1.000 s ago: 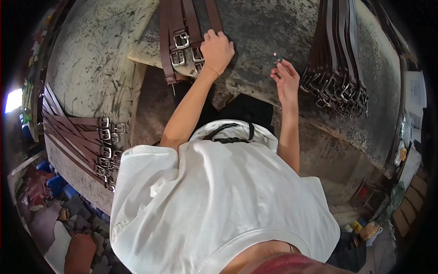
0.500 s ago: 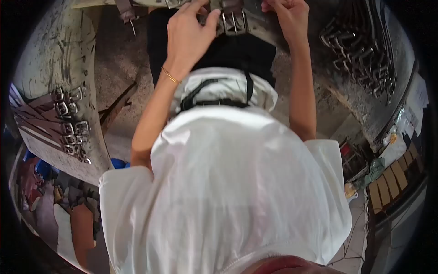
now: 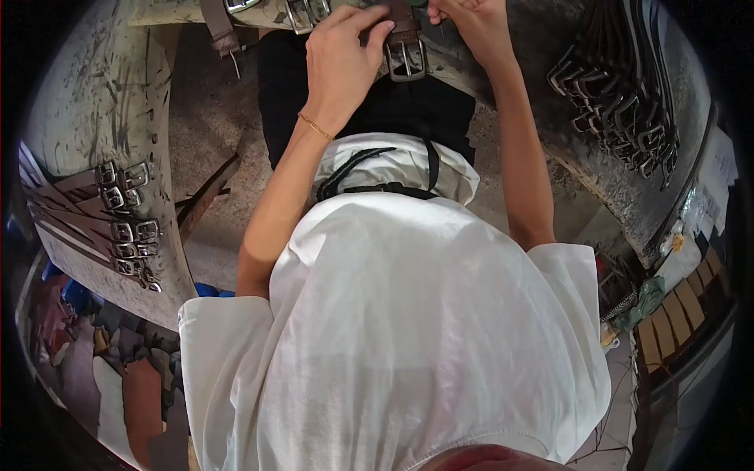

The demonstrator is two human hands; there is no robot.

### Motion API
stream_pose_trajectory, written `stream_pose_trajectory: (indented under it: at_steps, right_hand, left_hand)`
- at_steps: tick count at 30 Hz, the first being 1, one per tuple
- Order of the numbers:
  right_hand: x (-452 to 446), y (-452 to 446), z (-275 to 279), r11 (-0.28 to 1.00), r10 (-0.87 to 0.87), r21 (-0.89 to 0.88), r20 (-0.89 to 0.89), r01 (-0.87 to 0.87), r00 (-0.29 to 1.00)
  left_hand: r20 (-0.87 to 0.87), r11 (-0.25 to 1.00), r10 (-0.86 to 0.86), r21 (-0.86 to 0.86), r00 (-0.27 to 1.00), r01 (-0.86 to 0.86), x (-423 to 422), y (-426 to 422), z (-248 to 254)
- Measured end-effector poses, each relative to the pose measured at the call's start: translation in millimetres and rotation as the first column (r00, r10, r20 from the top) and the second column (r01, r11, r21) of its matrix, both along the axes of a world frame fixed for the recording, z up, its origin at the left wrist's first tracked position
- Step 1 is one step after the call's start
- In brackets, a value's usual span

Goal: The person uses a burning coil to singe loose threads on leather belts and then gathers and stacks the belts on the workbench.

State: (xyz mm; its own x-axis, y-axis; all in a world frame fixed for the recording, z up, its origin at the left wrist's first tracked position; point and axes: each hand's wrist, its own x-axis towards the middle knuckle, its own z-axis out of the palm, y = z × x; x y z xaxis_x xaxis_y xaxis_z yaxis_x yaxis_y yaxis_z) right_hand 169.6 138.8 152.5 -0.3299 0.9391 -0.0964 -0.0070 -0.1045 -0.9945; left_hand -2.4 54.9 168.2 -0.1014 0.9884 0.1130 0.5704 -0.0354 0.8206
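A brown leather belt (image 3: 404, 30) lies at the top of the view, its silver buckle (image 3: 407, 72) hanging over the near edge of the bench. My left hand (image 3: 345, 59) is closed at the left side of this belt, thumb and forefinger pinching its edge. To the belt's right, my right hand (image 3: 473, 27) has its fingers pressed together on a small dark green object, which the top edge of the picture partly cuts off. Other buckles (image 3: 306, 14) lie left of my left hand, and a brown belt end (image 3: 225, 41) hangs beyond them.
Several buckled belts lie fanned on the left bench (image 3: 94, 94), near its corner. A large bundle of dark belts (image 3: 616, 102) hangs over the right bench. Leather scraps (image 3: 141, 400) cover the floor at lower left. Cardboard pieces (image 3: 671, 318) are at the right.
The view has tilted downward, so the bench sits higher in the picture. My left hand has shifted right onto one buckled belt, and my right hand has come closer to it.
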Motion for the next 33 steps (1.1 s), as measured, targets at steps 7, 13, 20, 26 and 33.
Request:
stream_pose_trajectory:
  at_steps: [7, 13, 20, 26, 33]
  right_hand:
    - [1, 4, 9, 0.983, 0.125, 0.115, 0.157, -0.144, 0.98]
    - [-1, 16, 12, 0.986, 0.163, 0.013, 0.156, -0.167, 0.974]
    - [-7, 14, 24, 0.972, 0.235, -0.072, 0.318, -0.224, 0.919]
    - [-8, 18, 29, 0.962, 0.274, -0.09, 0.376, -0.259, 0.885]
    - [-10, 21, 30, 0.957, 0.283, -0.151, 0.324, -0.246, 0.902]
  left_hand:
    - [0.048, 0.974, 0.135, 0.176, 0.99, -0.141, 9, -10, -18]
    - [0.082, 0.964, 0.17, 0.192, 0.982, -0.183, 10, -19, -20]
    - [-0.174, 0.894, 0.022, 0.445, 0.985, 0.058, 0, -15, -32]
    - [-0.222, 0.887, -0.045, 0.44, 0.974, 0.141, -3, -13, -34]
    - [-0.212, 0.883, -0.052, 0.446, 0.976, 0.144, -6, -12, -35]
